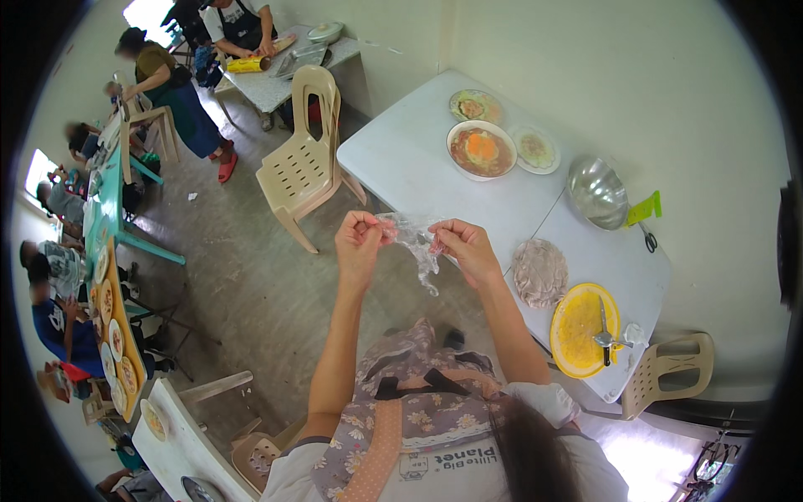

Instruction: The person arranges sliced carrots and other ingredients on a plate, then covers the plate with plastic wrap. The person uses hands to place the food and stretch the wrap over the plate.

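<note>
A crumpled piece of thin clear plastic is stretched between my two hands in front of my apron. My left hand pinches its left end between thumb and fingers. At the other end, my right hand grips it the same way, near the edge of the white folding table. A twisted strip of the plastic hangs down between the hands. Whether it is a disposable glove or plain film, I cannot tell.
On the folding table are a bowl of food, two plates, a steel mixing bowl, scissors, a crumpled round cloth and a yellow tray with a knife. Stacked plastic chairs stand ahead. Several people are at other tables.
</note>
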`<action>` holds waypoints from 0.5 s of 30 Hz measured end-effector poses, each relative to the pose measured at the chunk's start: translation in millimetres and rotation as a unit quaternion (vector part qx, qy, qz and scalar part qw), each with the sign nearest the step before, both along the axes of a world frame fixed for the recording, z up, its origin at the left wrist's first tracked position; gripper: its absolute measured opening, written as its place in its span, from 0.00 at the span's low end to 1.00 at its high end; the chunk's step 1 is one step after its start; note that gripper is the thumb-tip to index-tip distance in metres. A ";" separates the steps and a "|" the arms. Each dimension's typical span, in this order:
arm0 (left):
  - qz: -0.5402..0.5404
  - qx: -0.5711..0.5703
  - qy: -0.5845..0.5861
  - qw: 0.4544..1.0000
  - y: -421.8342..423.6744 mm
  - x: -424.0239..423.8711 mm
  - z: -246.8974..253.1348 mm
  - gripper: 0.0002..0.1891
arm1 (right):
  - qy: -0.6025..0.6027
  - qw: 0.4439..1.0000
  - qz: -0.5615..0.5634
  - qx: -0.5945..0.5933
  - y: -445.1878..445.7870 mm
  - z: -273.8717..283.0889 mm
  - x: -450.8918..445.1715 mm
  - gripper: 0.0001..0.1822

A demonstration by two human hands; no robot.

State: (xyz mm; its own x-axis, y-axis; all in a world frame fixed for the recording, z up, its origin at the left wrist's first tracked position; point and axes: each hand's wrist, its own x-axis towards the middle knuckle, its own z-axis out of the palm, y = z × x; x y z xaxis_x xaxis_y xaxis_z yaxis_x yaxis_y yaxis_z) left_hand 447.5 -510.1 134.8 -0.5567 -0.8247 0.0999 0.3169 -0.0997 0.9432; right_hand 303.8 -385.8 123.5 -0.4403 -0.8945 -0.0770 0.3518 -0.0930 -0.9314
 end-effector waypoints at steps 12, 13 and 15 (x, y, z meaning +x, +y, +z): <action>-0.030 0.124 0.143 0.981 -9.0 12.5 6.0 0.05 | -0.044 0.999 -0.003 0.020 -4.9 27.9 2.9 0.15; -0.031 0.125 0.101 0.987 -5.8 11.1 -1.5 0.06 | -0.053 0.998 0.001 0.019 -7.9 31.8 4.6 0.16; -0.034 0.128 0.015 0.991 9.1 3.7 -21.9 0.09 | -0.071 0.997 0.005 0.019 -13.3 37.7 6.7 0.17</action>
